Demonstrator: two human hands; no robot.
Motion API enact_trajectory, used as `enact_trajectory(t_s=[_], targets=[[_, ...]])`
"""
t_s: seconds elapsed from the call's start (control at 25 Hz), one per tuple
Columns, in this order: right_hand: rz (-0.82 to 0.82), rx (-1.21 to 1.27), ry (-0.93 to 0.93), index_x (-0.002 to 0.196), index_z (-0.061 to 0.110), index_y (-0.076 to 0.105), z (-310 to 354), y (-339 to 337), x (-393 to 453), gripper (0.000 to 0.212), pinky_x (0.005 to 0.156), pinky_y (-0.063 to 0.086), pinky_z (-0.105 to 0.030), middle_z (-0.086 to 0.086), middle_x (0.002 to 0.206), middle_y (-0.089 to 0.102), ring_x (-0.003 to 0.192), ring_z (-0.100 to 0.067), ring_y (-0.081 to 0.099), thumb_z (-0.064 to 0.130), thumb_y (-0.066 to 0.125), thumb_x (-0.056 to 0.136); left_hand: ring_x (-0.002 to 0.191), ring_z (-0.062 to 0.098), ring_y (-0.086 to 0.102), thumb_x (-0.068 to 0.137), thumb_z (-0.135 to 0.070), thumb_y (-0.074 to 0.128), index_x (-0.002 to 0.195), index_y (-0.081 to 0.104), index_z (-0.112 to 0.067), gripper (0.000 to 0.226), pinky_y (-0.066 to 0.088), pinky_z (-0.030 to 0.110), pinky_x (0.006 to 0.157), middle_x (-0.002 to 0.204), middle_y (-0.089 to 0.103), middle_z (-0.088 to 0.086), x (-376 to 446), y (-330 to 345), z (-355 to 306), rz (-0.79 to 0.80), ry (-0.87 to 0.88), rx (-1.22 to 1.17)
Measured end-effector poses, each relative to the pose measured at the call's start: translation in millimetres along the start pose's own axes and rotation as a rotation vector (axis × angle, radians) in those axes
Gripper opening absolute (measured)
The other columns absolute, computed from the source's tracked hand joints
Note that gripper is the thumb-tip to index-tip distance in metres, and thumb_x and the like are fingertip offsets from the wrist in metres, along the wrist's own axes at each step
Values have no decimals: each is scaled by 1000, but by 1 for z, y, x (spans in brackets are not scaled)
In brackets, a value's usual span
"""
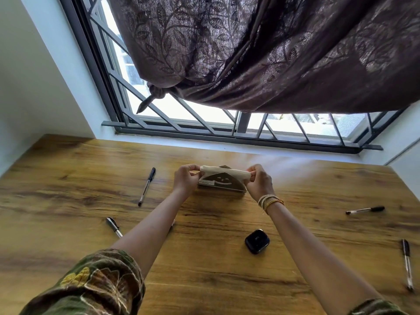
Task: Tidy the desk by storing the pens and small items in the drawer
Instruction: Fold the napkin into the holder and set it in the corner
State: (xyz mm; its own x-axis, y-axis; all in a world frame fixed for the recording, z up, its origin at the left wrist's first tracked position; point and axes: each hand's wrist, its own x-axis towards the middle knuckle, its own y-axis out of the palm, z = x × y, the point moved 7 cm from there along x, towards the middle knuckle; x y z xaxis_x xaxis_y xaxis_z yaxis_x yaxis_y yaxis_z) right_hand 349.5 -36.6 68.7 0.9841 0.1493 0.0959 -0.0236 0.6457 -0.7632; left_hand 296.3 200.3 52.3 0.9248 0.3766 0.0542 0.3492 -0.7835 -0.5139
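Note:
A cream and brown fabric pouch [223,178] stands at the middle of the wooden desk [68,169]. My left hand [185,179] pinches its left top corner and my right hand [260,181] pinches its right top corner, stretching the top edge between them. Several black-capped pens lie loose on the desk: one [147,186] left of the pouch, one [114,226] nearer at the left, one [365,210] at the right, one [407,264] by the right edge. A small dark blue case [257,241] lies under my right forearm. No drawer is in view.
A barred window [204,123] with a knotted brown curtain [261,53] runs along the desk's far side. White walls close in at the left and right. The desk's front edge is out of view below my sleeves.

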Motion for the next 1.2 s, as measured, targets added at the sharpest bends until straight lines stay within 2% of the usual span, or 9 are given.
enact_trajectory(t_s=[0.12,0.24,0.36,0.44,0.72,0.8,0.96,1.08,1.2], targets=[[27,-16,20,113,4,52,-5,4,-1,45,71,53,-25,-18,105,61,95,-29,61,-3,72,73,83,18,64,86,-6,67,111,68,-5,25,48,11,52,104,70,11,-2,0,3,3,-19,5],[132,-59,66,124,7,45,-11,13,-6,56,82,56,-36,-15,111,56,99,-29,57,4,71,74,101,24,60,83,3,56,128,57,-9,47,56,26,72,117,63,11,0,8,6,129,-64,-3],[260,-42,150,127,9,43,-15,22,-13,57,85,52,-39,-13,113,57,104,-31,57,9,70,78,111,25,55,83,-3,61,137,48,-15,58,54,38,90,124,59,10,2,24,8,333,-99,57],[270,35,197,131,11,45,-18,25,-15,56,90,48,-38,-13,120,59,110,-31,57,17,70,81,112,25,56,84,-12,67,134,51,-15,53,51,42,95,121,62,9,3,27,9,349,-110,88],[260,176,236,124,12,59,-24,26,-15,49,87,53,-44,-8,114,65,103,-26,60,36,70,83,105,26,62,80,-22,77,121,64,-10,45,51,45,94,113,69,8,-3,18,14,297,-129,-50],[292,205,222,117,8,61,-18,28,-15,44,83,52,-39,-8,107,65,99,-26,60,35,71,83,101,25,63,79,-22,78,118,66,-7,43,52,42,93,109,70,9,-7,10,17,279,-143,-87],[319,263,201,100,7,60,-2,31,-25,31,60,43,-24,1,81,59,79,-20,55,32,70,84,90,22,62,82,-20,75,113,65,-2,37,53,38,83,100,69,9,-27,-8,12,247,-162,-161],[309,292,170,111,3,62,9,34,-29,40,56,41,-18,-3,93,64,78,-16,57,32,70,85,82,18,62,83,-20,73,112,66,-2,36,54,28,68,91,69,5,-42,-21,15,219,-277,-292],[288,321,160,117,1,60,22,36,-33,45,60,47,-23,-12,103,67,82,-20,59,32,70,84,79,12,61,84,-17,72,113,66,-3,33,47,14,56,92,68,4,-57,-34,17,143,-348,-406]])
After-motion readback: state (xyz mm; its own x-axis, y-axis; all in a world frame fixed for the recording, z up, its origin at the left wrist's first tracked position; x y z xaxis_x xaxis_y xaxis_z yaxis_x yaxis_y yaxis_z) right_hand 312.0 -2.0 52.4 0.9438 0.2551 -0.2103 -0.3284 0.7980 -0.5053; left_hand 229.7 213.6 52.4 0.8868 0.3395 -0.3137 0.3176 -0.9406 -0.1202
